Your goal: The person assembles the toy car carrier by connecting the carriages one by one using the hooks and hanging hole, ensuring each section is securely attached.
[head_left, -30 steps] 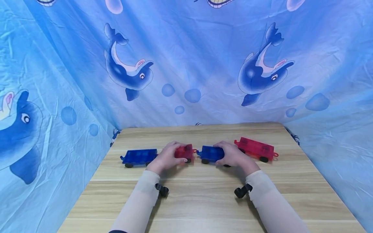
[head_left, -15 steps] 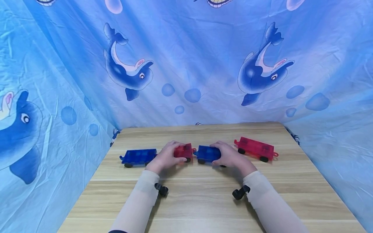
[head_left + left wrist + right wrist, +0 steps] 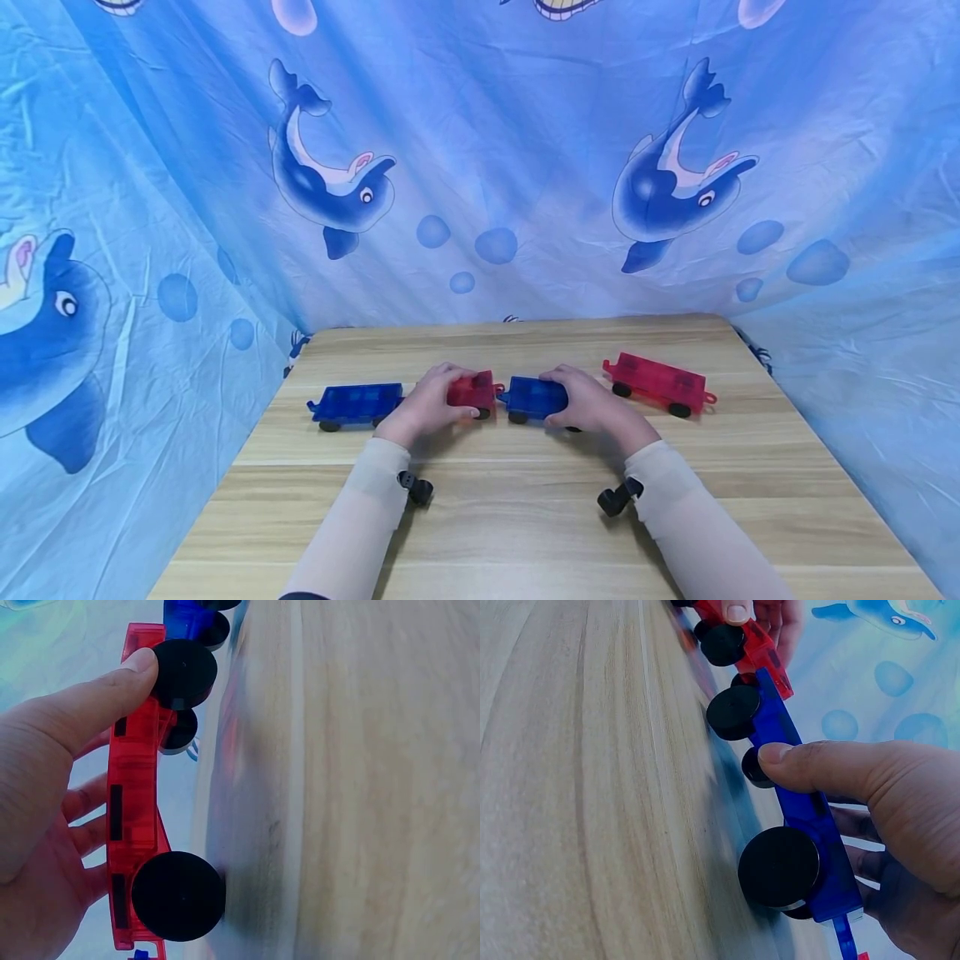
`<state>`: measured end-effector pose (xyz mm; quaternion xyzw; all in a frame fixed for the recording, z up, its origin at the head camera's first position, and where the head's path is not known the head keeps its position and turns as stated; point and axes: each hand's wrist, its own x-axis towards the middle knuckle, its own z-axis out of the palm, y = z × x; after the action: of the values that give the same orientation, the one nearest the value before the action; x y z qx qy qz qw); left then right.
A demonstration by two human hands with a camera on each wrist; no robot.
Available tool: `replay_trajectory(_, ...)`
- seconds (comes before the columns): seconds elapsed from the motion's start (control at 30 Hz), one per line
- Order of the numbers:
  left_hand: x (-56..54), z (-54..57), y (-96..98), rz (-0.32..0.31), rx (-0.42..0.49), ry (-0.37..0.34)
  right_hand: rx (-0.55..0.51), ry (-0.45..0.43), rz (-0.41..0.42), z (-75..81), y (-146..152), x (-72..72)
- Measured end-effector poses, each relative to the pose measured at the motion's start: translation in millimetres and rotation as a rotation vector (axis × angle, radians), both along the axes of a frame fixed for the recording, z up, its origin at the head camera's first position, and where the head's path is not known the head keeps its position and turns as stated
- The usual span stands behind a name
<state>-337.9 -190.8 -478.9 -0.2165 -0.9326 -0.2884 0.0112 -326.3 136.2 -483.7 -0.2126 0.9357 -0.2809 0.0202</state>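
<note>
My left hand (image 3: pixel 426 405) grips a translucent red toy train car (image 3: pixel 474 392) by its sides, thumb on the near side by a black wheel. A blue toy train car (image 3: pixel 534 397) to its right is held between the thumb and fingers of my right hand (image 3: pixel 594 402). The facing ends of these two cars meet, the blue end piece overlapping the red loop (image 3: pixel 498 388); whether they are hooked cannot be told. At the red car's other end, a blue bit (image 3: pixel 141 954) shows inside its red end loop. Both cars stand upright, wheels down.
Another blue car (image 3: pixel 360 404) stands just left of my left hand, its right end partly hidden. A second red car (image 3: pixel 660 383) stands apart at the right, angled. The wooden table (image 3: pixel 517 517) reaches back to a dolphin-print curtain (image 3: pixel 480 167).
My right hand has slid the blue car slightly left, bringing its end to the red car's loop. Over the last half second almost nothing moves.
</note>
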Motion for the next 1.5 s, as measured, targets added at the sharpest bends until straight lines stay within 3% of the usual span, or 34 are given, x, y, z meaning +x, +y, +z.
replay_trajectory(0.63, -0.2, -2.8, -2.4, 0.002, -0.065, 0.018, -0.030, -0.017, 0.010, -2.2, 3, -1.1)
replay_trajectory(1.03, -1.7, -0.2, -9.2, -0.018, -0.036, -0.029, -0.031, -0.027, -0.008, -3.5, 3, -1.4)
replay_trajectory(1.27, -1.7, 1.7, -14.5, -0.024, -0.057, -0.034, -0.026, 0.023, 0.018, -5.9, -1, -1.4)
replay_trajectory(1.5, -1.9, 3.5, -20.4, -0.019, -0.050, -0.060, -0.041, 0.020, 0.040, -5.4, -5, 0.2)
